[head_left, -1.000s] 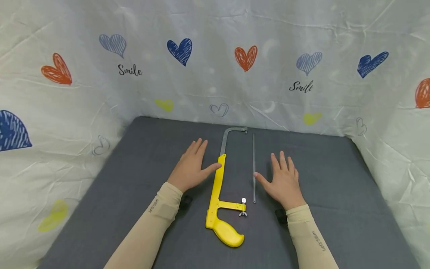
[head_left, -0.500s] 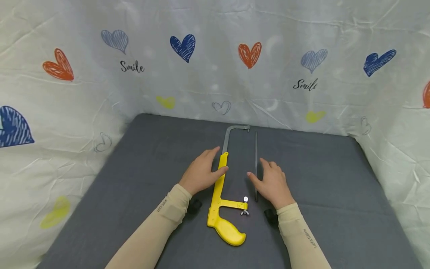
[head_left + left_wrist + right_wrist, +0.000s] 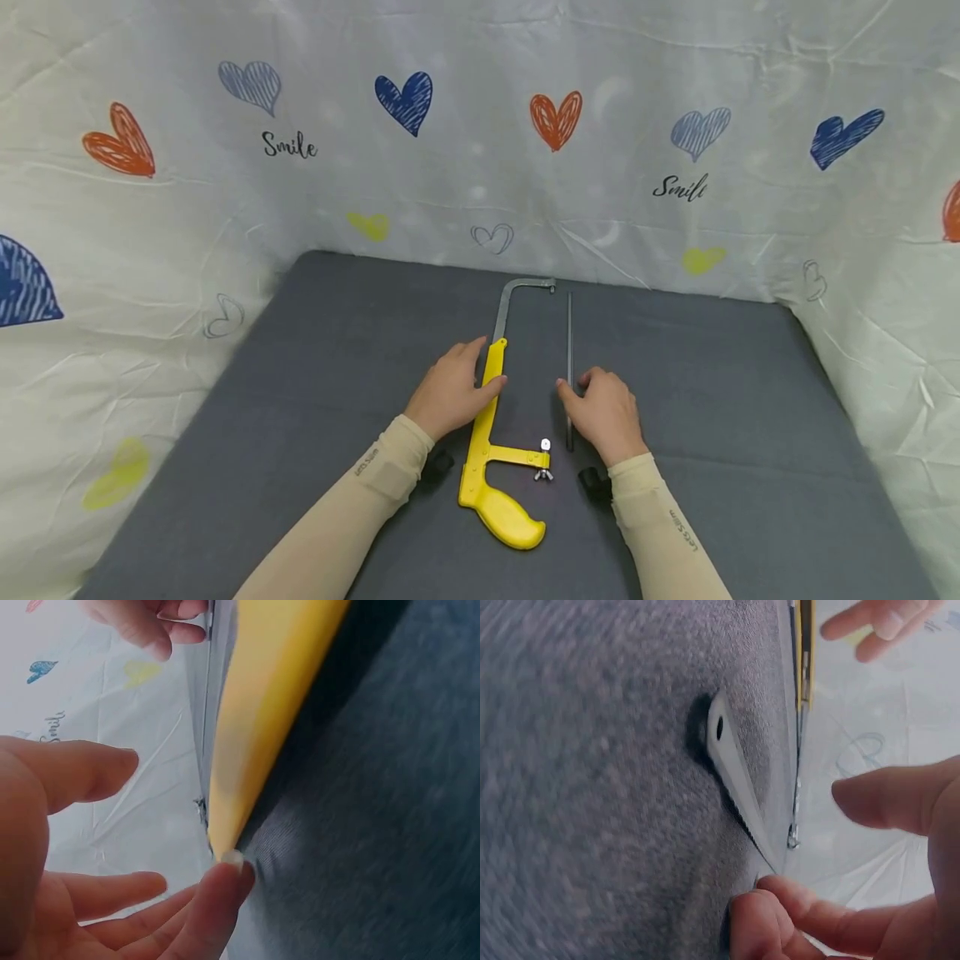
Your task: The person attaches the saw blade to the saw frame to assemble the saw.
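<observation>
A yellow hacksaw frame (image 3: 474,454) with a grey metal front arm (image 3: 504,310) lies on the table, its handle (image 3: 513,521) toward me. To its right lies a thin saw blade (image 3: 570,333), separate from the frame. The left hand (image 3: 450,390) hovers at the frame's left side, thumb above the yellow bar; in the left wrist view a fingertip (image 3: 229,874) is at the frame's edge and the thumb stands apart. The right hand (image 3: 606,415) is at the blade, fingers bent beside it. The right wrist view shows the toothed blade (image 3: 739,776) with a hole, thumb clear of it.
A dark grey cloth (image 3: 735,517) covers the table. A white curtain (image 3: 465,175) printed with hearts stands behind and at both sides. A wing nut (image 3: 543,475) sits on the frame's lower arm.
Both hands have moved inward, the left to the hacksaw frame and the right to the blade. The right fingers have bent in from nearly straight. Frame and blade lie in the same place.
</observation>
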Action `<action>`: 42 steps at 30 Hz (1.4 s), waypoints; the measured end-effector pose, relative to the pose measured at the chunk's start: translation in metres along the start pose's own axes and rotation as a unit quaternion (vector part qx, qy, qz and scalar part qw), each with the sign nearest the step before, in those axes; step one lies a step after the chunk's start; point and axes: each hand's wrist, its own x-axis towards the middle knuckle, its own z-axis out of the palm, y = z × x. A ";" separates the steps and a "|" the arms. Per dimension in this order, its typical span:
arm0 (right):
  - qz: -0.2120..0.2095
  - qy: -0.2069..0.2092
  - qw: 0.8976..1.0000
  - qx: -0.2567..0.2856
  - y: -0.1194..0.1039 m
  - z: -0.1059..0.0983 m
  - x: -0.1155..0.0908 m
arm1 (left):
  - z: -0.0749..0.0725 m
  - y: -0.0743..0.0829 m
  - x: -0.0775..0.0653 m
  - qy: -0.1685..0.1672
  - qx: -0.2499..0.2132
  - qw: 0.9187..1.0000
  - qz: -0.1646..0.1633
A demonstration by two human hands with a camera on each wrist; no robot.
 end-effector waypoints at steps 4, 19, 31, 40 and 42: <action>0.023 -0.005 1.000 0.006 0.000 0.001 0.002 | 0.003 0.002 0.000 -0.011 -0.002 1.000 -0.013; 0.042 0.018 0.999 -0.005 0.002 0.005 0.004 | 0.014 0.005 -0.002 -0.027 -0.004 0.999 -0.026; 0.060 0.011 0.998 -0.001 -0.002 0.005 0.003 | 0.014 0.005 -0.002 -0.034 0.001 0.999 -0.034; 0.075 0.006 0.997 0.008 -0.004 0.006 0.004 | 0.018 0.003 -0.001 -0.037 0.000 0.999 -0.035; 0.072 0.014 0.997 0.013 -0.005 0.006 0.004 | 0.018 0.003 -0.001 -0.037 -0.001 0.999 -0.035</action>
